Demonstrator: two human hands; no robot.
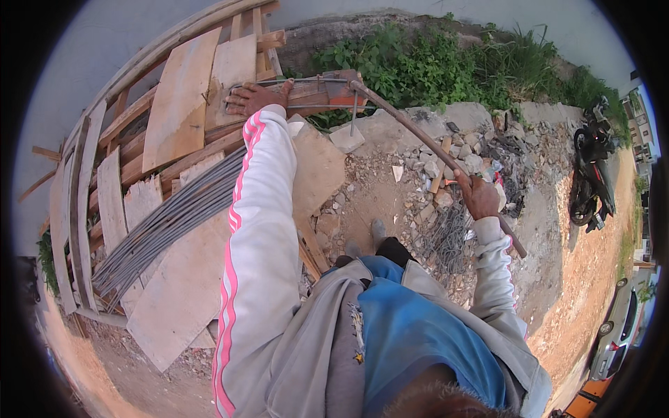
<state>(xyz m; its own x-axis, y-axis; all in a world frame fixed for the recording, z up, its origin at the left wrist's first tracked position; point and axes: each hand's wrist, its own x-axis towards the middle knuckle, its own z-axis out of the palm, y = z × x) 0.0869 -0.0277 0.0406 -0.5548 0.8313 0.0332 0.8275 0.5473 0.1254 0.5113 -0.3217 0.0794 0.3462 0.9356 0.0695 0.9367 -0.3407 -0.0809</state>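
Observation:
My right hand [479, 196] is wrapped around a long rusty metal bar [417, 127]. The bar slants from the far middle down to the right. Its far end meets a thin steel rod [312, 80] at a small block with upright pins [343, 89] on a plank. My left hand [256, 99] lies flat, fingers spread, over the rod's left part on the boards. What is under the palm is hidden. Below my left forearm a bundle of long grey steel rods [178, 209] rests on the wood.
Wooden planks and boards [182, 97] are stacked along the wall at left. Stone rubble [446, 167] and a tangle of wire [446, 240] lie on the ground. Green weeds [432, 66] grow at the far side. A motorcycle [592, 171] and a car [617, 324] stand at right.

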